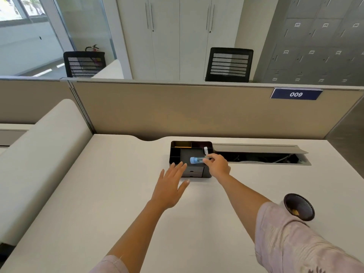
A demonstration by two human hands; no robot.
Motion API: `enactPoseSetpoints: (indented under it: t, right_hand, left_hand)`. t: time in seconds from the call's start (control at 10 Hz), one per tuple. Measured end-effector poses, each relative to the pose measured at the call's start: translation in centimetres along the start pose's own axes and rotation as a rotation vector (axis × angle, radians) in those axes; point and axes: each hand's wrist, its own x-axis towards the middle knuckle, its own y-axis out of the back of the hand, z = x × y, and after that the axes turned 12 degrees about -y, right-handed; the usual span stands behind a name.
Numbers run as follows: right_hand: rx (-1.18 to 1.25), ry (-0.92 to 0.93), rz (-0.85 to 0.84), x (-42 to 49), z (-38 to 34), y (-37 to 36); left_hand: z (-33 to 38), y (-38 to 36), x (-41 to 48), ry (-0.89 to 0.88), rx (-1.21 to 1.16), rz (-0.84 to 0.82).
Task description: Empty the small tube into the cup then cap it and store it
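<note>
A small clear tube with a blue cap (197, 160) lies sideways over the middle compartment of a black desk organizer (175, 152), cap pointing left. My right hand (217, 164) pinches the tube's right end between thumb and fingers. My left hand (170, 184) hovers flat with fingers spread, its fingertips at the organizer's front left edge, holding nothing. A dark cup (299, 206) stands on the desk at the right, beside my right sleeve, with something yellowish at its bottom.
A white capped item (205, 150) stands upright in the organizer's right slot. An open cable tray (262, 156) runs to the right of the organizer. A beige partition (177, 109) closes the desk's far side. The white desk (98, 194) spreads to the left.
</note>
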Motion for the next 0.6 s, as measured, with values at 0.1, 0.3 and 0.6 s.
enactPoseSetpoints:
  t: [0.1, 0.3, 0.6]
  right_hand:
    - [-0.088, 0.034, 0.050, 0.6, -0.7, -1.6]
    - [-0.494, 0.219, 0.139, 0.9, -0.9, -2.9]
    - [-0.407, 0.260, 0.106, 0.1, 0.4, -2.5]
  left_hand:
    - [-1.0, -0.3, 0.3, 0.010, 0.016, 0.001]
    - [-2.1, -1.5, -0.2, 0.044, 0.017, -0.024]
    - [-1.8, -3.0, -0.8, 0.058, -0.013, -0.057]
